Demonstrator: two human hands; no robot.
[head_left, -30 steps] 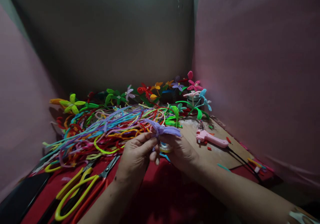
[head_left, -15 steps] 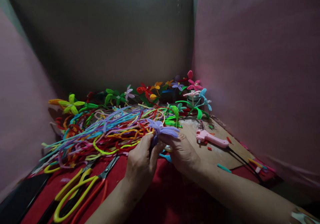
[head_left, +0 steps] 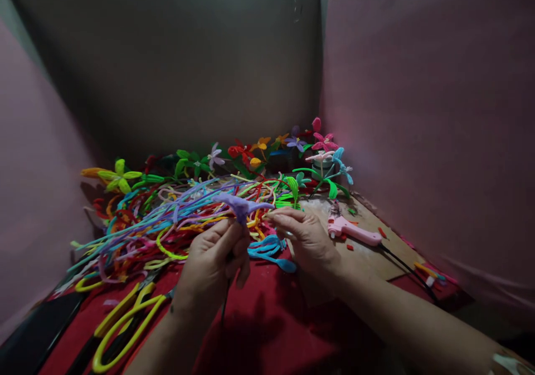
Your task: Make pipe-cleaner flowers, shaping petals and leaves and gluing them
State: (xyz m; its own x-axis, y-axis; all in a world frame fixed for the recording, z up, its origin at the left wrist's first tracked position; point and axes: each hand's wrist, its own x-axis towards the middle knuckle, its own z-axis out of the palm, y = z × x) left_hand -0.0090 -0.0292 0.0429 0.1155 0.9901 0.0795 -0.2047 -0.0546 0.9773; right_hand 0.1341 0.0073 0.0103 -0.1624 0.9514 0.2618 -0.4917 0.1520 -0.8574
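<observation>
A purple fuzzy flower is held by its base in my left hand, the fingers closed round it. A thin dark stem hangs below that hand. My right hand is to the right of the flower, its thumb and fingertips pinched together at the tip of one petal. Just beneath the hands, light blue fuzzy petals lie on the red cloth. A large heap of coloured fuzzy stems spreads out behind and left of my left hand.
Yellow-handled scissors and a black flat object lie at the front left. A pink glue gun with a black cord rests on a brown board at right. Several finished flowers stand along the back.
My hands have moved apart, the left one leftward with the flower, which is now tilted and seen from the side. The right hand has shifted to a petal tip, and the light blue petals show more fully.
</observation>
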